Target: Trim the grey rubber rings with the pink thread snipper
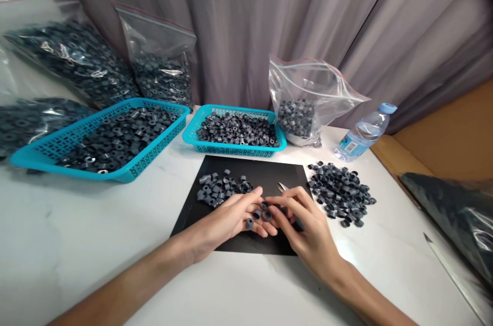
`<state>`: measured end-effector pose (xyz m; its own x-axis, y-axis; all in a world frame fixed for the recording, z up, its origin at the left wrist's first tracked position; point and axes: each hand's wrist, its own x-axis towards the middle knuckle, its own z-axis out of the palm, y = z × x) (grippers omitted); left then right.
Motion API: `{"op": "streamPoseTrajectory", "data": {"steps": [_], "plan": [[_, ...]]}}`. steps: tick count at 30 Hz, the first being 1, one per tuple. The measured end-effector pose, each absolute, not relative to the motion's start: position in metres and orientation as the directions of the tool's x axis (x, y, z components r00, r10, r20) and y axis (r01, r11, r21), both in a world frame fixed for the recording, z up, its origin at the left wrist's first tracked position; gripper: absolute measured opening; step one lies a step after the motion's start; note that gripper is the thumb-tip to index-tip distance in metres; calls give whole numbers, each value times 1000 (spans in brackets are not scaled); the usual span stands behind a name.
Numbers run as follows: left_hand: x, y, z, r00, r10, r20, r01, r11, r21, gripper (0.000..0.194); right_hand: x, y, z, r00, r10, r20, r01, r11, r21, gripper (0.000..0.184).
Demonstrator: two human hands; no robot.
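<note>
My left hand [239,213] lies palm up over a black mat [246,246], its fingers partly curled under several small grey plastic caps [250,223]. The thumb and fingertips of my right hand [304,223] pinch at a cap [267,215] above the left fingers. Pointed metal blades of snips [282,187] show just beyond the right hand; whether that hand holds their handle is hidden. A loose group of grey caps [217,190] sits on the mat, beyond the left hand. To the right of the mat a larger pile of caps [341,192] rests on the white table.
Two blue baskets [234,149] [131,174] full of grey parts stand behind and to the left. Clear zip bags [159,74] [296,115] of parts line the curtain. At the right are a water bottle [362,136], a cardboard box [447,131] and a dark plastic bag [450,213].
</note>
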<state>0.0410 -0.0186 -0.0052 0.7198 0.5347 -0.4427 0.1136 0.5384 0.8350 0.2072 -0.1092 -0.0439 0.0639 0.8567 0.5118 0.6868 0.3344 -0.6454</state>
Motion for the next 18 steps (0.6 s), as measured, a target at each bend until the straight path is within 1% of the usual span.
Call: {"op": "streamPoseTrajectory", "data": {"steps": [3, 7, 11, 15, 18], "plan": [[41, -19, -4, 756, 512, -407, 96, 528, 844, 43, 208, -109, -41, 121, 836, 535, 666, 331, -668, 24], [43, -21, -3, 757, 517, -400, 98, 516, 851, 42, 208, -109, -39, 164, 817, 553, 631, 344, -696, 25], [43, -23, -2, 753, 525, -397, 77, 529, 845, 40, 208, -110, -37, 150, 827, 541, 597, 361, -716, 15], [42, -20, -1, 743, 537, -400, 62, 539, 840, 40, 208, -108, -35, 116, 822, 557, 594, 392, -702, 18], [40, -18, -3, 754, 536, -380, 43, 538, 842, 39, 211, -107, -33, 87, 821, 564, 618, 400, -677, 16]]}}
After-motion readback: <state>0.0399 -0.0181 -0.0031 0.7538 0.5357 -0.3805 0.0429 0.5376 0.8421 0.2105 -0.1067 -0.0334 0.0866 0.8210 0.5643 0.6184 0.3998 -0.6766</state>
